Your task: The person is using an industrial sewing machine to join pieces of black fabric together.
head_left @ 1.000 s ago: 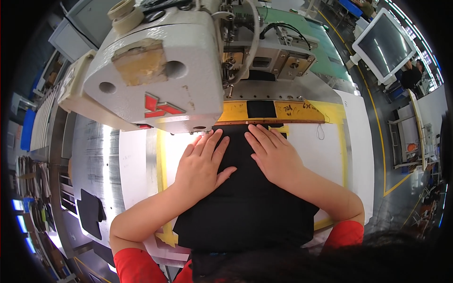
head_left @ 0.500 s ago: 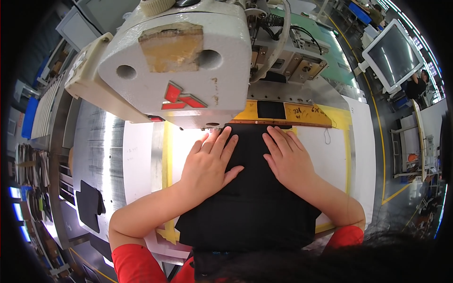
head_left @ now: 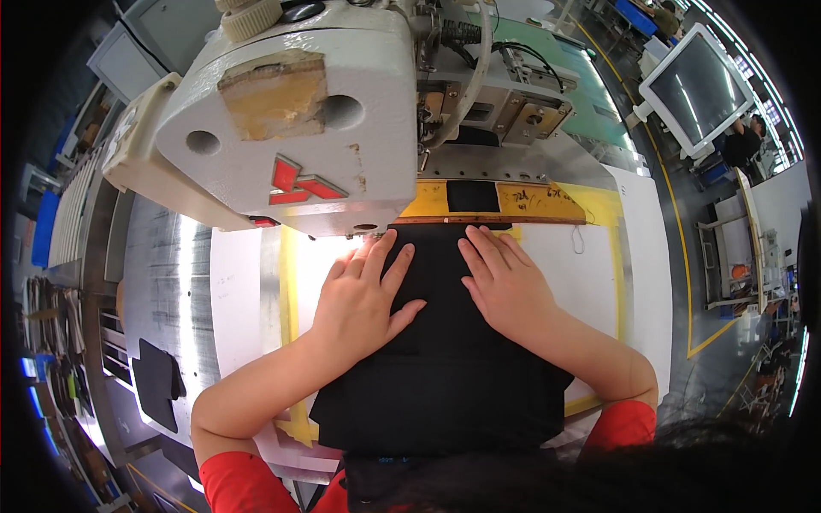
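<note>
A piece of black fabric (head_left: 445,359) lies flat, running from the sewing machine's yellow clamp plate (head_left: 419,203) toward my body. My left hand (head_left: 363,291) presses on its left edge, palm down and fingers stretched, the fingertips close under the white machine head (head_left: 342,145). Opposite it, my right hand (head_left: 509,286) lies flat over the fabric's right edge with fingers spread. Both sets of fingertips come close to the plate's front edge. The fabric's far end at the plate is partly hidden.
White sheeting edged with yellow tape (head_left: 617,282) lies under the fabric. Dark cut pieces (head_left: 156,385) rest on the metal table at left. A loose thread (head_left: 579,239) lies right of my right hand. A monitor (head_left: 697,90) stands at upper right; a person (head_left: 742,145) is behind it.
The whole view has shifted slightly, so the machine and hands appear a little farther left. Both hands stay flat on the fabric in nearly the same place.
</note>
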Demonstrator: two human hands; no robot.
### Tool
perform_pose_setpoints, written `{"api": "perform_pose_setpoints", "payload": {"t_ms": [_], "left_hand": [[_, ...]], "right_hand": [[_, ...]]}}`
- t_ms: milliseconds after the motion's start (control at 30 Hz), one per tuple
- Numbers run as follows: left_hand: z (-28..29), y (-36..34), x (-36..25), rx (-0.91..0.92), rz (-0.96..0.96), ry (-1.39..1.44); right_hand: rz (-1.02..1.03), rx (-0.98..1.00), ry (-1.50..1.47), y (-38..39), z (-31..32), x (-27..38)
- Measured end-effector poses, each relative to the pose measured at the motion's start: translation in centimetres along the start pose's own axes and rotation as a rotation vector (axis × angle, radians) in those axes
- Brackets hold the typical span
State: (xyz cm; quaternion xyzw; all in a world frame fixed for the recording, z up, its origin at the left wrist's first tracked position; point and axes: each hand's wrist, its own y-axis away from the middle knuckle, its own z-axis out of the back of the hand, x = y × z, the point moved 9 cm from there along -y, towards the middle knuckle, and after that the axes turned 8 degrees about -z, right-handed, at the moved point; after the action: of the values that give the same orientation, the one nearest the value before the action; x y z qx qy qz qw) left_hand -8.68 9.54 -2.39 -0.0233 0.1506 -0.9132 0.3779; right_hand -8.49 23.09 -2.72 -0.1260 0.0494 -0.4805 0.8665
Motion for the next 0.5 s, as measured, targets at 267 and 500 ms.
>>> {"api": "perform_pose_setpoints", "payload": {"t_ms": [267, 500], "left_hand": [[0.07, -0.05, -0.18, 0.006, 0.009, -0.032], [0.30, -0.23, -0.18, 0.046, 0.041, -0.018]], "right_hand": [[0.013, 0.014, -0.025, -0.05, 0.05, 0.01], [0.016, 0.006, -0.037, 0.06, -0.33, -0.25]]}}
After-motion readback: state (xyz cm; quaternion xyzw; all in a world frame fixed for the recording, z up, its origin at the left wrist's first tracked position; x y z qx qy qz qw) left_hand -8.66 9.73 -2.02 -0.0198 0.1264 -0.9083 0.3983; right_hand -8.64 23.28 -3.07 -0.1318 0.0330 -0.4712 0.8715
